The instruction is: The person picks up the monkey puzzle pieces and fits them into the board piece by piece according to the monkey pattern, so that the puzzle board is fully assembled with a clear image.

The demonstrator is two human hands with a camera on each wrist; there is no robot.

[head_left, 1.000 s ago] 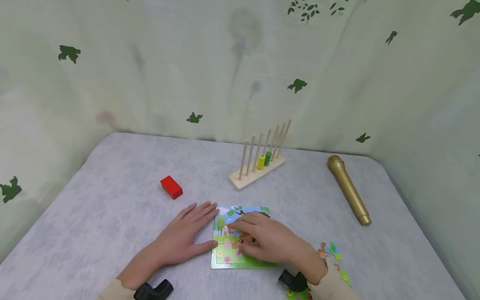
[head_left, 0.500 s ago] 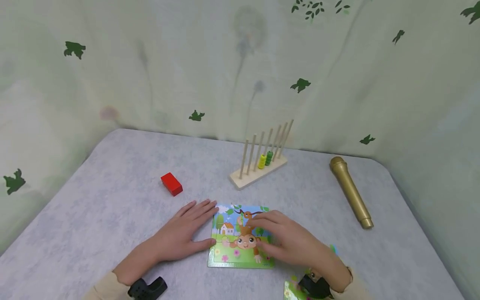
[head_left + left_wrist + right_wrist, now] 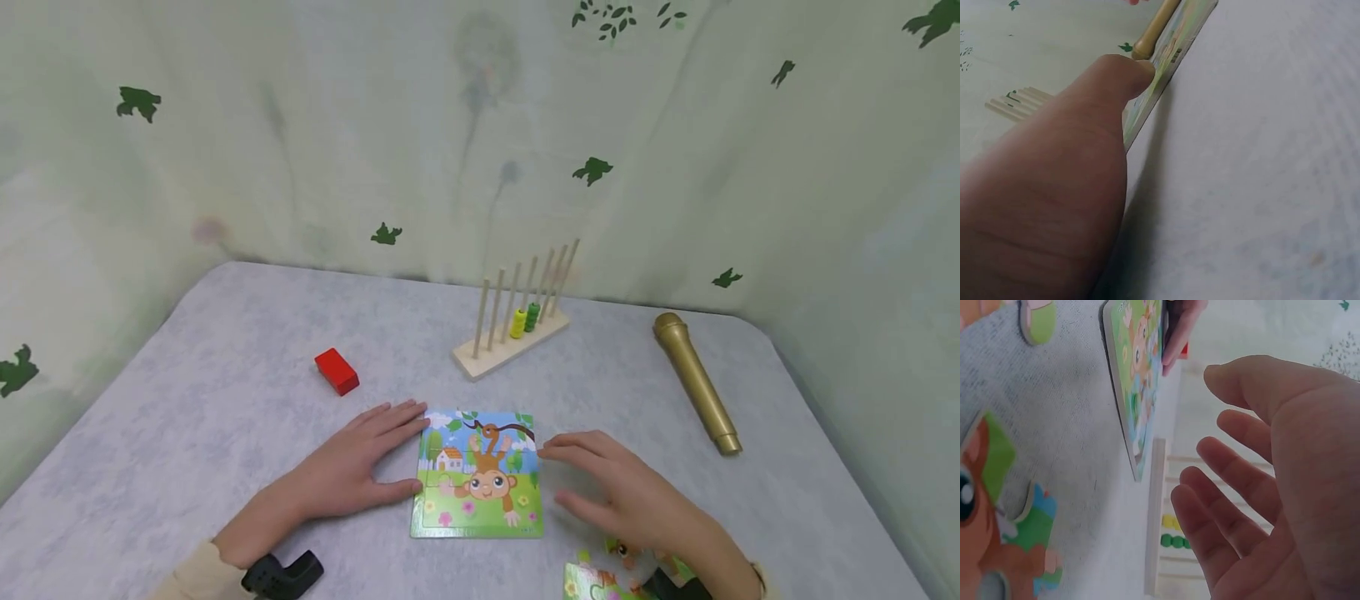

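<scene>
A square jigsaw puzzle [image 3: 483, 479] with a hanging monkey, a house and flowers lies flat on the table, its picture fully visible in the head view. My left hand [image 3: 360, 467] rests along its left side, fingers straight, with fingertips and thumb right at the board's edge. To the right of the board my right hand [image 3: 622, 487] hovers apart from it with relaxed, slightly bent fingers. In the right wrist view nothing lies between the thumb and fingers of that right hand [image 3: 1254, 469].
Loose puzzle pieces [image 3: 581, 579] lie at the front right, partly under my right wrist. A red block [image 3: 337, 372] sits back left. Behind the board stands a wooden peg stand [image 3: 510, 346] with yellow and green beads. A gold microphone [image 3: 697, 383] lies at the right.
My right hand has lifted off the puzzle and moved right, past its edge, uncovering the monkey picture. The left hand has stayed at the left edge.
</scene>
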